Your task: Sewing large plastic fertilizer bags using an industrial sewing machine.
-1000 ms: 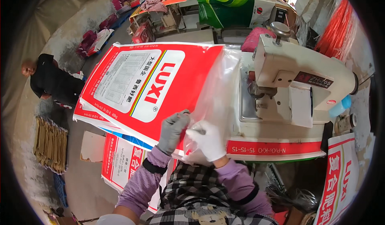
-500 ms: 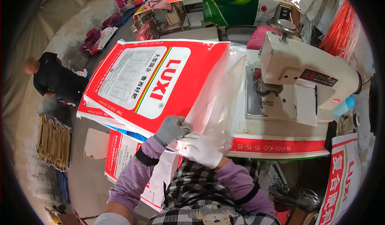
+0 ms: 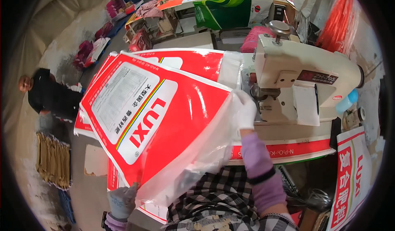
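- The left hand, in a grey glove, is low in the view; its fingers are closed on the lower corner of the red and white printed sack, where the clear plastic liner comes out of it.
- The right hand, in a white glove, is higher and further away; its fingers are bent and pinch the upper edge of the liner together with the sack mouth, just beside the needle area of the cream sewing machine.
- The sack is stretched between the two hands, tilted, with its far end lying over more sacks of the same kind on the machine table.
- I judge the sack to be empty and light. The woven outer skin looks flat and rather stiff, so it should keep its shape when it is held by two corners.
- The liner looks thin, soft and slippery. It can slide out from the fingertips or wrinkle, so it is safer to take liner and sack edge together, close to the corners.
- Beyond the left fingers, at the far side, a person in dark clothes is on the floor beside a flat brown stack.
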Action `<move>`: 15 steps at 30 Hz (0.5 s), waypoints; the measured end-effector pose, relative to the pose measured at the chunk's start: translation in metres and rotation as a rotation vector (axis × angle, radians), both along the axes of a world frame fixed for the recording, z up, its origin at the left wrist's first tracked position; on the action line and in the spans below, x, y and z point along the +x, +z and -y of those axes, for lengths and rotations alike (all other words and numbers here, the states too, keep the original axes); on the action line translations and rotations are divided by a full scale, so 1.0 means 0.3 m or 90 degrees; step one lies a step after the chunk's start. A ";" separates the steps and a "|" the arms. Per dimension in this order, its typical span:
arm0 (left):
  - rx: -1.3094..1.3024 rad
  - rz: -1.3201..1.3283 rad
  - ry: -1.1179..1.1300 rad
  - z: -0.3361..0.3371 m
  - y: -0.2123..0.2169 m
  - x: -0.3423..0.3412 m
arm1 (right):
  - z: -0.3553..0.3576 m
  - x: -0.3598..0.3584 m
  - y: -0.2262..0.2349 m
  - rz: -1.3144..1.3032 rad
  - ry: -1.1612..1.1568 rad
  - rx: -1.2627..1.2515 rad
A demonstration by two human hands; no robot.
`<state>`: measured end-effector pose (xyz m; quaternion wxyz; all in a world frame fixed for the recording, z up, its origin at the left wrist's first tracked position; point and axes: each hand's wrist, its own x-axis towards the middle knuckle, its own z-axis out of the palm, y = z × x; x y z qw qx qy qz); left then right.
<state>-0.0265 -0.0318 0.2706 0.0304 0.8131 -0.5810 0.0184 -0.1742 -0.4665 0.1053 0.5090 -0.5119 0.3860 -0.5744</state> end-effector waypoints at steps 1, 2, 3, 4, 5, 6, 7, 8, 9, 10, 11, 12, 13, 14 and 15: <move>-0.040 0.038 0.014 -0.023 -0.041 0.009 | -0.043 -0.039 -0.026 -0.012 0.003 -0.003; -0.043 0.031 0.025 -0.030 -0.066 0.004 | -0.114 -0.063 0.027 -0.108 -0.121 -0.067; -0.120 -0.017 0.072 -0.031 -0.074 0.001 | -0.155 -0.079 0.082 -0.196 -0.248 -0.131; -0.196 -0.067 0.115 -0.036 -0.079 -0.001 | -0.173 -0.096 0.124 -0.198 -0.244 -0.133; -0.214 -0.092 0.133 -0.033 -0.077 0.002 | -0.187 -0.111 0.157 -0.294 -0.263 -0.203; -0.215 -0.093 0.138 -0.023 -0.075 0.005 | -0.196 -0.112 0.169 -0.388 -0.279 -0.275; -0.263 -0.068 0.133 -0.011 -0.074 0.007 | -0.175 -0.116 0.149 -0.388 -0.272 -0.277; -0.313 -0.046 0.119 0.002 -0.075 0.011 | -0.121 -0.145 0.115 -0.436 -0.109 -0.483; -0.335 -0.069 0.161 0.000 -0.087 0.018 | -0.082 -0.158 0.077 -0.474 0.067 -0.681; -0.338 -0.078 0.157 0.003 -0.085 0.024 | -0.056 -0.164 0.040 -0.484 0.063 -0.684; -0.313 -0.077 0.169 0.001 -0.084 0.038 | -0.031 -0.150 -0.014 -0.414 0.102 -0.504; -0.286 -0.073 0.188 -0.013 -0.082 0.054 | -0.025 -0.120 -0.019 -0.338 0.142 -0.324; -0.256 -0.053 0.181 -0.031 -0.088 0.074 | -0.015 -0.104 -0.024 -0.340 0.148 -0.325; -0.219 -0.024 0.166 -0.062 -0.091 0.086 | -0.022 -0.067 0.005 -0.360 0.112 -0.270; -0.161 -0.007 0.117 -0.070 -0.084 0.091 | -0.022 -0.052 0.031 -0.386 0.069 -0.216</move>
